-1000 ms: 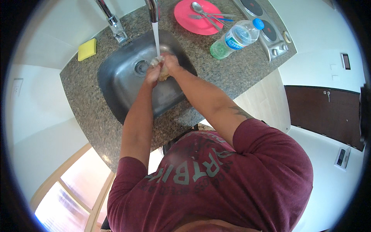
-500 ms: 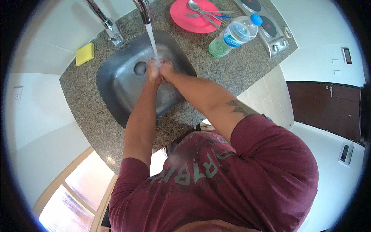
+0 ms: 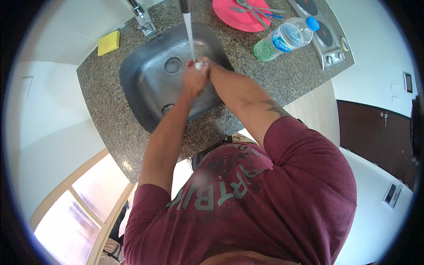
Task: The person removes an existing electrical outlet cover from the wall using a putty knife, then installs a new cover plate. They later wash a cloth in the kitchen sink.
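Running water falls from a chrome spout into the steel sink. My left hand and my right hand are closed together just below the stream, over the basin. Between their fingers is a small whitish patch, blurred; I cannot make out whether it is an object or wet foam. My left hand partly covers the right one's fingers. A round drain shows left of my hands, with another metal opening lower in the basin.
A yellow sponge lies on the speckled counter at left. Toward the back right are a pink plate with several pieces of cutlery, a plastic bottle with green liquid, and a two-burner hob. A chrome tap stands behind the sink.
My hands have shifted and turned against each other beneath the water. The light brownish thing seen between them a second ago is no longer visible. The whole view has shifted slightly.
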Motion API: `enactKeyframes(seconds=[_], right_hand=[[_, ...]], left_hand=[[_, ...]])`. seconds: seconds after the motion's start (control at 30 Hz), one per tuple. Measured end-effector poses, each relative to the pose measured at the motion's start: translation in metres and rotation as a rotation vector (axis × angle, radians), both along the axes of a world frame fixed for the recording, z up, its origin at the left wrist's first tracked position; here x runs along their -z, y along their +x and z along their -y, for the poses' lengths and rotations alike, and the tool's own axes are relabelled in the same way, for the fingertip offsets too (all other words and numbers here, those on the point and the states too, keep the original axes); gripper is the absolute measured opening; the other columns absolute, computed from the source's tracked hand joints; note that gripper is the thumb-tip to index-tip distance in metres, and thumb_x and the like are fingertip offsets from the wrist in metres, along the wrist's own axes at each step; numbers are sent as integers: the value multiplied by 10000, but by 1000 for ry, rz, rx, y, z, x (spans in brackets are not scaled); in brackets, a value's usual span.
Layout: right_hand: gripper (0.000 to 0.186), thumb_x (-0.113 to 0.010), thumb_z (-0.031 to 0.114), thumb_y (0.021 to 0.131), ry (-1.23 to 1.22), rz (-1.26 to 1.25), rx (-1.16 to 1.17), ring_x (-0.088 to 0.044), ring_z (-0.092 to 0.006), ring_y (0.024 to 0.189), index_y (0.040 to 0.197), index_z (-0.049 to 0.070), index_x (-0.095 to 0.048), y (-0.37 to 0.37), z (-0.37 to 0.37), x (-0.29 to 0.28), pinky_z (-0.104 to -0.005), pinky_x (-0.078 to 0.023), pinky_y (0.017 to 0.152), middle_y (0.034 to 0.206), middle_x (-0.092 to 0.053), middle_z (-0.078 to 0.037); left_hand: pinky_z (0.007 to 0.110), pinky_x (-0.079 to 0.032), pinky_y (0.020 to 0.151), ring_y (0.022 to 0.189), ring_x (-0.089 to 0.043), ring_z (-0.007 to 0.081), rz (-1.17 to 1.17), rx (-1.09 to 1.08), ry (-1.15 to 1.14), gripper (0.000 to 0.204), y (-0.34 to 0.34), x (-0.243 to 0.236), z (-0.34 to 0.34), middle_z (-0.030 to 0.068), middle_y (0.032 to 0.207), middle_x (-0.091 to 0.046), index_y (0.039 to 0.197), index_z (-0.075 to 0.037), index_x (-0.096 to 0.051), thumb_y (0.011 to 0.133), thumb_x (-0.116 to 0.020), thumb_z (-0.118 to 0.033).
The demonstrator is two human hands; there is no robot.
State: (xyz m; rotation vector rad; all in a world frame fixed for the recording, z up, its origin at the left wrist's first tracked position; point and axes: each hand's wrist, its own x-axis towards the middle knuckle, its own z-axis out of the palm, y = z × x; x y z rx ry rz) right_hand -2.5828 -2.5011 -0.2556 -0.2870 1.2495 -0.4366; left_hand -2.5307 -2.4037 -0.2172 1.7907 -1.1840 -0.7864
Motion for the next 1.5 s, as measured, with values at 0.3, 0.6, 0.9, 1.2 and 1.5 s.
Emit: enactKeyframes(seconds=[0.3,0.6,0.9,1.2,1.5], right_hand=[[474,-424,395,1074,-98,213,-83,-585,-333,1206,1337,22,-552,1,-55,-70,-507,-463,1011,1309,-633,-155],[645,-278,461,1090,14,678,-185,-417,-343,1398,1487,-32,-405,-33,-72,-114,-502,-241,1206,1514,-460,-213],[630,-290,447,1089,36,734,-122,-424,-382,1384,1451,-48,-435,-34,-70,-123,-508,-292,1195,1508,-446,-257],[550,-315,450,1080,107,1087,-89,-607,-373,1107,1208,-3,-599,-44,-55,-82,-505,-458,1044,1162,-657,-210],[424,-540,436,1059,-183,480,-86,-582,-222,1183,1293,87,-594,-23,-83,-142,-406,-466,1029,1267,-639,-91]], left_hand=[[513,-539,926,1032,-678,479,253,-105,353,482,47,-12,23,319,1023,-703,977,36,-745,910,-588,-414],[459,-511,977,1120,-673,438,116,-334,280,616,126,0,21,299,1119,-710,1123,73,-708,1002,-535,-505],[401,-450,1067,1286,-599,350,-143,-283,45,593,127,-87,-27,259,1362,-628,1515,-167,-517,1092,-348,-547],[371,-401,1128,1346,-524,265,-428,-152,-9,681,117,-125,-50,172,1498,-516,1605,-159,-372,1086,-315,-596],[350,-418,1106,1293,-525,216,-1056,-93,-174,645,48,-149,-47,117,1477,-489,1637,-74,-161,1130,-333,-434]])
